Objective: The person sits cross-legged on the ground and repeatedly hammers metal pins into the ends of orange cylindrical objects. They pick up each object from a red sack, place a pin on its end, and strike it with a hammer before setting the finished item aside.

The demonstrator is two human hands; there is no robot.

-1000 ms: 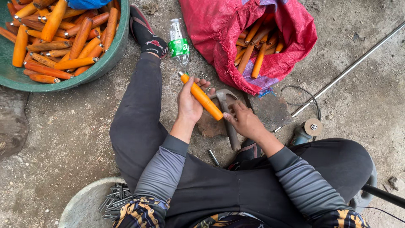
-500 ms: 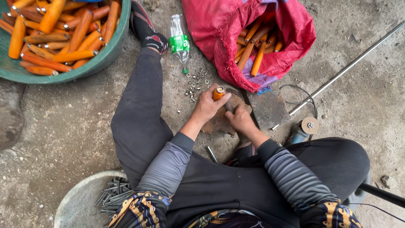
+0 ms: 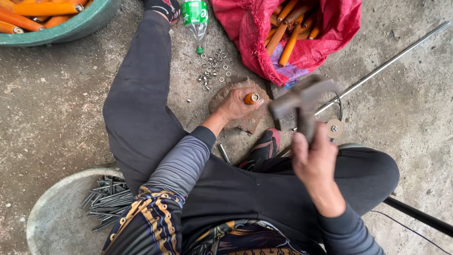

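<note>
Orange handle [image 3: 250, 98] stands upright on the brown stone block [image 3: 245, 120], long axis straight up toward the camera, so only its round metal-ringed end shows. The left hand [image 3: 234, 105] wraps it from the nine o'clock side, fingers curled closed around the shaft, the hand resting on the block.

At about four o'clock from the handle, the right hand [image 3: 314, 158] is raised, fist shut on the grip of a hammer [image 3: 302, 101] (blurred, so its exact shape is hard to read), head lying above and to the three o'clock side of the handle, apart from it.

Moving outward: small metal rings [image 3: 214, 68] lie scattered on the ground at eleven o'clock, just below a clear plastic bottle [image 3: 195, 16] with a green label. At one o'clock a red sack [image 3: 255, 33] holds more orange handles. A green basin [image 3: 71, 28] of the same handles sits far off at ten o'clock. At seven o'clock a grey bowl [image 3: 52, 217] holds dark nails [image 3: 106, 200]. A thin metal rod [image 3: 382, 63] runs away at two o'clock.

The surface is rough, stained grey concrete [image 3: 52, 108], with the person sitting on it, legs bent around the block.
</note>
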